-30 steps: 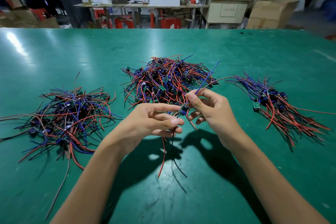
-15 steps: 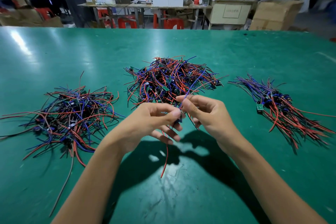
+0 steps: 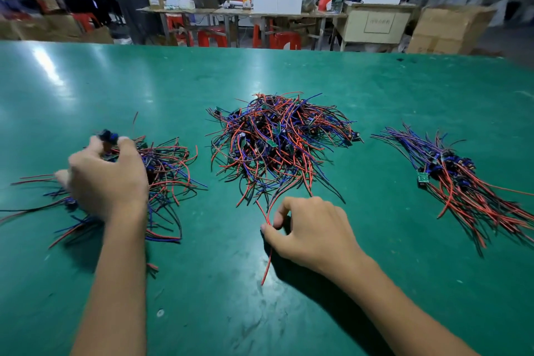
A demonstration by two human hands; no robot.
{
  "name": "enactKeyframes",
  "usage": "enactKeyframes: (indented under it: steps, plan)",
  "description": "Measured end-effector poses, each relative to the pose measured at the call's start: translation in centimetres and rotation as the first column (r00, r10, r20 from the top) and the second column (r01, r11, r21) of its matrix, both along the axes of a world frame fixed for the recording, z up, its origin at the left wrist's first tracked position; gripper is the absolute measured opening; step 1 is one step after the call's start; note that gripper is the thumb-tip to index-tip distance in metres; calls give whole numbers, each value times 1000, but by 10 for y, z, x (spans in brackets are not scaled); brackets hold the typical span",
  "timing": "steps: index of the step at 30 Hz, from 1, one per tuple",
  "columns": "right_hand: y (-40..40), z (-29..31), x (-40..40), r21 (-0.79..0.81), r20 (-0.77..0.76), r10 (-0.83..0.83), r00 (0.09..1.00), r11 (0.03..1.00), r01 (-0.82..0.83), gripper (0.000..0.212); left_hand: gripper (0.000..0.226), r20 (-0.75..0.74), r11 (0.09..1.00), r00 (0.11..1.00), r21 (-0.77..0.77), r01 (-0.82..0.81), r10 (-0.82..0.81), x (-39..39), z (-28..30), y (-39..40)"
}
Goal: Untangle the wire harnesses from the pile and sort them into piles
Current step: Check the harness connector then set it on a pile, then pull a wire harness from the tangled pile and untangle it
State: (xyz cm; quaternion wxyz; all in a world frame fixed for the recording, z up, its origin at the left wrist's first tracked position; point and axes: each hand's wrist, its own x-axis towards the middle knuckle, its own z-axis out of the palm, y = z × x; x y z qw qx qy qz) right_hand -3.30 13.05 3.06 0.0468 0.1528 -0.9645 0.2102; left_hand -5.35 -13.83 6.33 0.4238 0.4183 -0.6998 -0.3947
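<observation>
Pinching a red wire [image 3: 267, 228] between thumb and forefinger, the right hand [image 3: 312, 228] has its fingers [image 3: 284, 208] curled at the near fringe of the tangled middle pile [image 3: 277, 141], probably to draw one harness free by its loose end. The left hand [image 3: 108, 179] grips a small dark-blue harness part [image 3: 107, 136] over the left pile [image 3: 161, 176], apparently dropping it among its kind. Toward the counter's right edge lies the combed right pile [image 3: 459, 179], wires running one way. All three piles sit well apart on the green counter [image 3: 375, 89], which keeps sorted from unsorted.
</observation>
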Motion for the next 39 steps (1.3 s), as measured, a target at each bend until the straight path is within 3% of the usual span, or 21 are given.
enactKeyframes:
  steps: [3, 6, 9, 11, 12, 14, 16, 17, 18, 20, 27, 30, 32, 36, 37, 39]
  plan:
    - [2, 1, 3, 21, -15, 7, 1000, 1000, -6, 23, 56, 238, 997, 971, -70, 23, -5, 2, -1, 1]
    - [3, 2, 3, 52, -43, 12, 999, 999, -10, 21, 74, 350, 986, 937, -160, 44, 15, 3, -3, 9]
    - [6, 2, 2, 59, -33, 13, 999, 998, -11, 23, 54, 232, 946, 972, -302, 118, -47, 2, 2, 22]
    - [11, 2, 0, 47, -8, 10, 1000, 999, -10, 25, 29, 110, 877, 943, -345, 334, -315, -1, 7, 38]
    - [13, 3, -2, 39, 4, 7, 1000, 999, -7, 26, 19, 106, 796, 872, -367, 481, -479, -1, 9, 48]
    - [17, 4, -4, 24, 15, 2, 1000, 1000, -3, 26, 8, 219, 512, 630, -417, 751, -745, 2, 9, 70]
    - [18, 5, -5, 14, 9, 0, 1000, 1000, 0, 25, 7, 385, 200, 366, -408, 891, -847, 6, 3, 92]
    - [19, 5, -6, 10, 7, -1, 1000, 1000, 1, 23, 11, 455, 92, 282, -394, 914, -845, 7, -1, 101]
    - [19, 6, -7, 7, 6, -4, 1000, 1000, 4, 22, 13, 505, 29, 239, -388, 921, -829, 7, -4, 107]
    - [20, 6, -8, 2, 3, -7, 1000, 1000, 7, 22, 13, 523, -6, 232, -414, 910, -820, 6, -7, 112]
    - [23, 4, -13, -103, -80, 4, 997, 995, -12, 20, 9, 397, 63, 283, -484, 873, -873, 5, -4, 99]
    - [23, 5, -14, -224, -133, -6, 991, 974, -25, 23, 12, 381, 127, 392, -562, 817, -837, 5, -2, 98]
    - [25, 7, -16, -320, -206, -57, 977, 947, -13, 21, 10, 271, 278, 530, -617, 736, -804, 3, 1, 89]
    - [30, 11, -22, -427, -208, -122, 970, 904, 23, 19, 10, -84, 742, 837, -516, 428, -541, 0, 7, 55]
    - [30, 10, -22, -410, -200, -126, 972, 912, 34, 17, 13, -90, 818, 898, -461, 345, -430, 1, 6, 44]
    - [30, 7, -23, -353, -173, -128, 976, 934, 60, 12, 18, 54, 893, 966, -371, 254, -252, 1, -1, 25]
